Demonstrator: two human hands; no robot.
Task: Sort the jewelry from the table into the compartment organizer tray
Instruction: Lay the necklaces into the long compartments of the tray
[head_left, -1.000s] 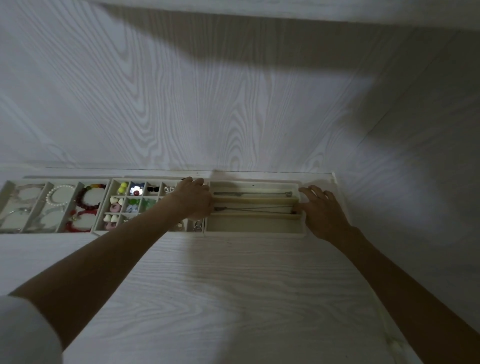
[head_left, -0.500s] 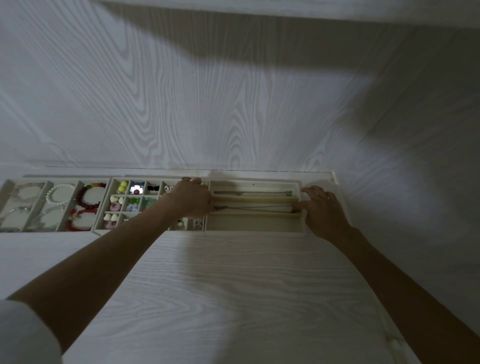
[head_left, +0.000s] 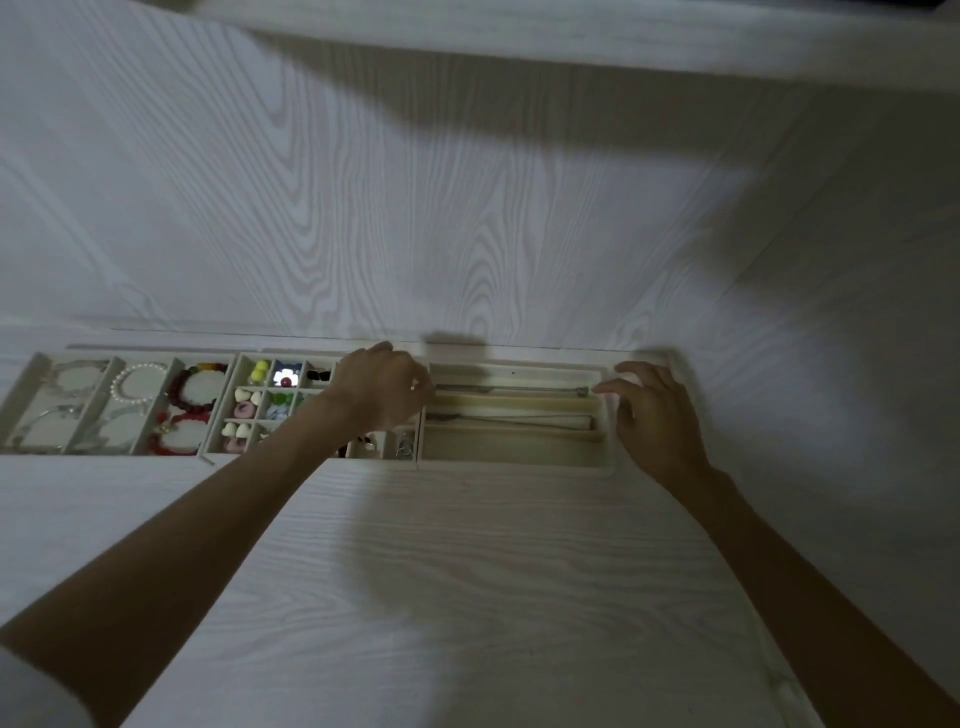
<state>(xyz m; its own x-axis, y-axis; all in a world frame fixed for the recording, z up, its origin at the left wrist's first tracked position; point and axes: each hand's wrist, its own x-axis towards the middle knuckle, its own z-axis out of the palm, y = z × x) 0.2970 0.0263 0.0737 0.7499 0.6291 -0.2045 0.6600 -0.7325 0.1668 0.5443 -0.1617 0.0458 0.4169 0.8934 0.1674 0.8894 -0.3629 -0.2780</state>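
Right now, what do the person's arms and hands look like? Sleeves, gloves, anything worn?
Both forearms are bare, with no gloves on the left hand or right hand. A light, whitish sleeve shows at the lower left corner, on the left upper arm. No sleeve shows on the right arm. No watch or bracelet shows on either wrist; the picture is too dim and blurred to tell about rings.

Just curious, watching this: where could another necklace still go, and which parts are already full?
The nearest long slot of the right tray lies bare; chains fill the two behind it. The table in front of the trays is open. The bracelet tray and the bead grid are crowded.
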